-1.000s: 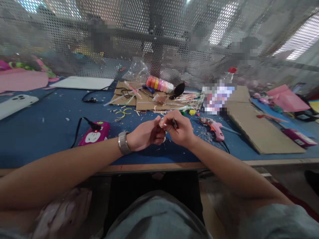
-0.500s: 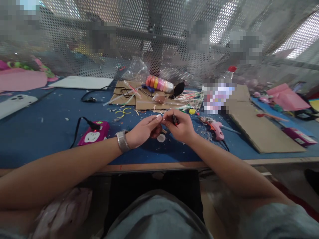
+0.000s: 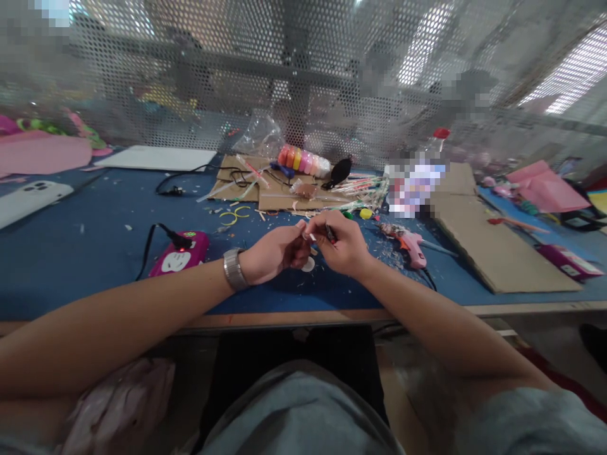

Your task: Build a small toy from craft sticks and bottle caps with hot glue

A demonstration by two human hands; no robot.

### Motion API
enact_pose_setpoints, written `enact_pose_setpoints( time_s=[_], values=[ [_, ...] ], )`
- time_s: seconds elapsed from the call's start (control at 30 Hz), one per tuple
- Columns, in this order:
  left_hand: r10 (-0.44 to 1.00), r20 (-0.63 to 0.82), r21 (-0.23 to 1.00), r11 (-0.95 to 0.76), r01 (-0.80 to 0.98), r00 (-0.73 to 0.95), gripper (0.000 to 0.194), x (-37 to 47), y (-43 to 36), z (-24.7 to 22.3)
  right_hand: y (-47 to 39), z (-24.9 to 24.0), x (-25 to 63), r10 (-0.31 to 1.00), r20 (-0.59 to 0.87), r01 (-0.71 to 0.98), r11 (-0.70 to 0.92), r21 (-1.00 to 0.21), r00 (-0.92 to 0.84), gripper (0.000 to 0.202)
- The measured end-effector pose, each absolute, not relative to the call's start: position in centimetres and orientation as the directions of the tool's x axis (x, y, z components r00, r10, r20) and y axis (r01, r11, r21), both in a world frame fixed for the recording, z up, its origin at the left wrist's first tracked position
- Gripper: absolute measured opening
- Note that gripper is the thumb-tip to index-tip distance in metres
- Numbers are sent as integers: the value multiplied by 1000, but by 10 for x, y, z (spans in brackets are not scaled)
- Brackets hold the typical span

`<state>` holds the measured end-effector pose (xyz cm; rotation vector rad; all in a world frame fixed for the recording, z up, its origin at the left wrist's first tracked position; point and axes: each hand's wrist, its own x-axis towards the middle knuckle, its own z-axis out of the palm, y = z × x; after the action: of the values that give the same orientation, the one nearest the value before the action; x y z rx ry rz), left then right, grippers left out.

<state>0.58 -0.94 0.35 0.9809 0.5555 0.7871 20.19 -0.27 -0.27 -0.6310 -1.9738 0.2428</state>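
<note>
Over the front middle of the blue table, my two hands meet at the fingertips. My left hand (image 3: pixel 279 251), with a metal watch (image 3: pixel 234 269) at the wrist, is closed in a pinch; what it grips is too small to make out. My right hand (image 3: pixel 340 245) is closed too, with a dark tool (image 3: pixel 331 234) with a touch of red tucked in its fingers; most of it is hidden. A tiny white piece (image 3: pixel 312 237) shows between the fingertips. Just beneath the hands lies a small white disc (image 3: pixel 308 264).
A pink glue gun (image 3: pixel 413 250) lies to the right, beside cardboard (image 3: pixel 502 253) and a red-capped bottle (image 3: pixel 441 134). At left are a purple power box (image 3: pixel 190 253) with a cable and a white phone (image 3: pixel 33 197). Colourful tubs (image 3: pixel 303 160) and straws (image 3: pixel 360 184) lie behind.
My fingertips have shifted slightly down, and the right hand has turned a little. The tiny white piece now shows at the fingertips. A green round item has come into view behind the right hand.
</note>
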Motion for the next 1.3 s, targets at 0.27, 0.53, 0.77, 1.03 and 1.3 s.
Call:
enact_pose_setpoints(
  time_s=[0.27,0.53,0.77,1.03,1.3],
  values=[
    [713,-129,858,429,-283,689,45,3,-10,6,-6,-3,202,455,807,333,879,-341,-375,14],
    [766,-97,868,377,-322,636,47,6,-9,2,-5,-8,199,539,791,330,832,-446,-288,4],
    [829,-31,911,252,-325,558,50,5,-5,-5,2,-11,202,628,735,311,774,-552,-256,25],
    [843,31,940,159,-303,537,52,5,-5,-4,-4,-6,202,554,795,347,817,-461,-248,16],
    [768,-66,894,330,-304,637,55,5,-11,5,-11,-1,198,420,848,365,882,-298,-322,13]
  ],
)
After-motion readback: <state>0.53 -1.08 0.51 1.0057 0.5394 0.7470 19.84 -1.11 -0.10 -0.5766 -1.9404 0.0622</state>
